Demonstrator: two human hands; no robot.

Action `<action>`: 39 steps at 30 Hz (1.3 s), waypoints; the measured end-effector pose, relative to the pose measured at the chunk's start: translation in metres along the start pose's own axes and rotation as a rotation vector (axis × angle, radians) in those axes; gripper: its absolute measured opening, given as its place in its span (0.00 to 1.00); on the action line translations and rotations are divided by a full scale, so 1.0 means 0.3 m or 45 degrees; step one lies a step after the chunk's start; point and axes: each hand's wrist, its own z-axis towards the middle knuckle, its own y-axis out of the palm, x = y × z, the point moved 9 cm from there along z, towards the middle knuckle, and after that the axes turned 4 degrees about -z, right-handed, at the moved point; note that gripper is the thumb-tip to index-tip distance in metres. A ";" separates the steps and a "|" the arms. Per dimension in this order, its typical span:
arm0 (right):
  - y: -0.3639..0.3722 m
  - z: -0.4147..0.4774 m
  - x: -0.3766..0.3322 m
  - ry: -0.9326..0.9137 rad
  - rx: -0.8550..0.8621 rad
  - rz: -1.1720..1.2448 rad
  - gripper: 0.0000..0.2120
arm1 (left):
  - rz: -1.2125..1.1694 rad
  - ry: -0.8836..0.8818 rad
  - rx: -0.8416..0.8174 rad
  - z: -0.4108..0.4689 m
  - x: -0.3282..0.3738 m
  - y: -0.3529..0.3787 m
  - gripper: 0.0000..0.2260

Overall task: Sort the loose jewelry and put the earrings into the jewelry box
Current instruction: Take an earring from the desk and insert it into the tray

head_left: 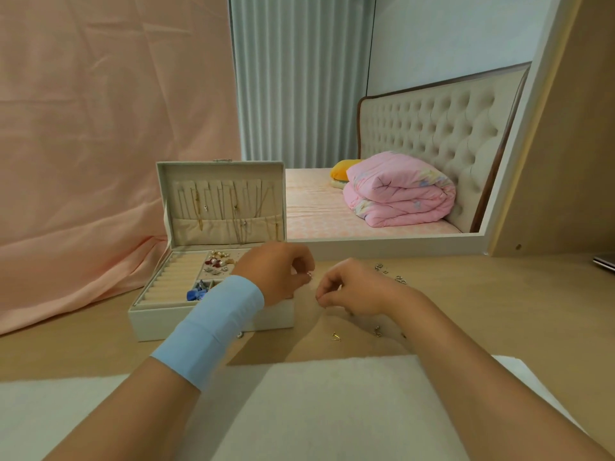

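- Left hand: raised just past the right end of the box, thumb and fingertips pinching a silver earring. I judge that I hold it up to check it before it goes in.
- Right hand: low over the tabletop, fingertips drawn together close to the left. I cannot tell whether it grips anything.
- Jewelry box: on the tabletop to my left, lid propped upright so the trays are within reach.
- Necklaces: hung inside the lid, already put away.
- Sorted earrings: pearl, red and silver pieces in the rear compartment, likely where the held piece goes.
- Blue piece: in the front compartment.
- Gold stud: loose on the tabletop near my right wrist, not yet sorted.
- Silver pieces: loose beyond my right hand, awaiting sorting.
- Blue wristband: on my left forearm, hiding part of the box.
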 end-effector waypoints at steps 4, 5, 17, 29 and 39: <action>-0.027 0.005 -0.035 -0.047 0.112 0.210 0.06 | -0.182 -0.070 0.060 -0.024 -0.064 -0.090 0.08; -0.037 0.005 -0.051 -0.071 0.156 0.261 0.06 | -0.207 -0.080 0.078 -0.034 -0.081 -0.115 0.07; -0.020 0.049 -0.252 -0.162 0.287 0.417 0.05 | -0.334 -0.241 0.140 -0.160 -0.309 -0.264 0.05; 0.156 0.159 -0.409 -0.197 0.127 -0.031 0.05 | -0.333 -0.297 0.134 -0.182 -0.399 -0.303 0.03; 0.082 0.157 -0.394 -0.252 0.246 0.434 0.10 | -0.486 -0.313 0.150 -0.161 -0.391 -0.245 0.03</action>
